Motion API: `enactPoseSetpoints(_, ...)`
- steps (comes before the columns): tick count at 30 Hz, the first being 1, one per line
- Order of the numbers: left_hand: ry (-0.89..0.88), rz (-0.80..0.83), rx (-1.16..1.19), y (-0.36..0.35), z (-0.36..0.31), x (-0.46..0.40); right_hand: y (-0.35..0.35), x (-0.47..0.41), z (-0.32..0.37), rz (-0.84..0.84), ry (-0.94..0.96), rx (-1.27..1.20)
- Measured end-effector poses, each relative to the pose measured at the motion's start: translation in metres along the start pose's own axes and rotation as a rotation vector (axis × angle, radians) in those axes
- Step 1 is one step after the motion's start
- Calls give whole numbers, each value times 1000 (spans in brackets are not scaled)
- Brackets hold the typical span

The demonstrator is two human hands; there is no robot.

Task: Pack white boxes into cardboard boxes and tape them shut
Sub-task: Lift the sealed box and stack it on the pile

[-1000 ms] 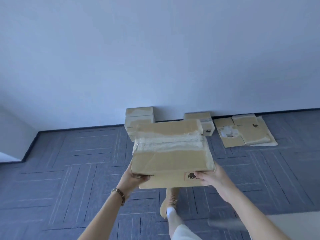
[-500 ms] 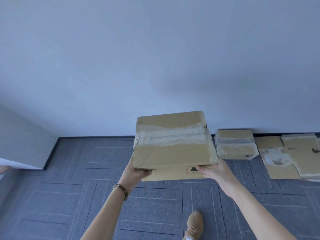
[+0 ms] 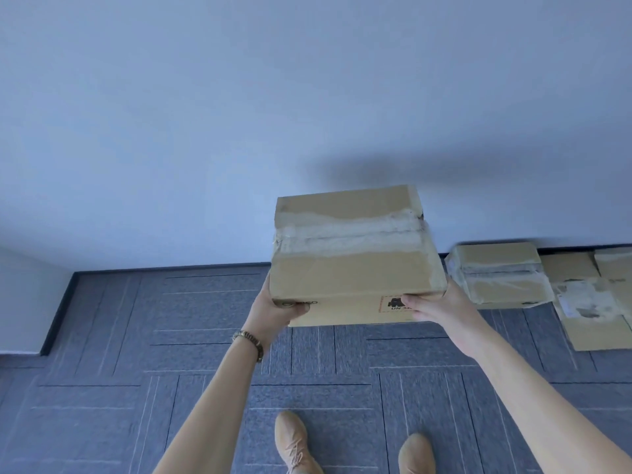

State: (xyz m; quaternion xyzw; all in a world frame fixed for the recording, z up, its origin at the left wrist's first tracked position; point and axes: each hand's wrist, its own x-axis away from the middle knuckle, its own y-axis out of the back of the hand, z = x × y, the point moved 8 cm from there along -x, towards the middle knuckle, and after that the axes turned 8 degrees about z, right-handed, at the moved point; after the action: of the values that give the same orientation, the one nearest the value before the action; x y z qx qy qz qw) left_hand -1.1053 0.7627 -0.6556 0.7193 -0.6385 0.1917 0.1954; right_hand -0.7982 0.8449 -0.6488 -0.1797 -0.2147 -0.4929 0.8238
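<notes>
Hands grip a taped cardboard box [image 3: 355,254] between them: left hand [image 3: 273,307] at its near-left corner, right hand [image 3: 436,307] at near-right.

1 head-worn camera looks forward and down, close over outstretched arms, toward floor [image 3: 102,336] and wall [image 3: 205,114].

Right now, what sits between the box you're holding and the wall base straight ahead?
Head view: nothing shows there. Bare grey carpet runs left of the held cardboard box; behind it is hidden. A taped box sits to its right.
</notes>
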Motion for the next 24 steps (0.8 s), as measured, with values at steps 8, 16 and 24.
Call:
enactPoseSetpoints(8, -4, -8, -45, 46, 49, -87, -20, -97, -52, -19, 29, 0)
enactPoseSetpoints(16, -25, -17, -91, 57, 108, -152, -15, -154, -111, -63, 53, -12)
enactPoseSetpoints(24, -31, -39, -91, 56, 146, -194, -7, -195, -147, -67, 69, 28)
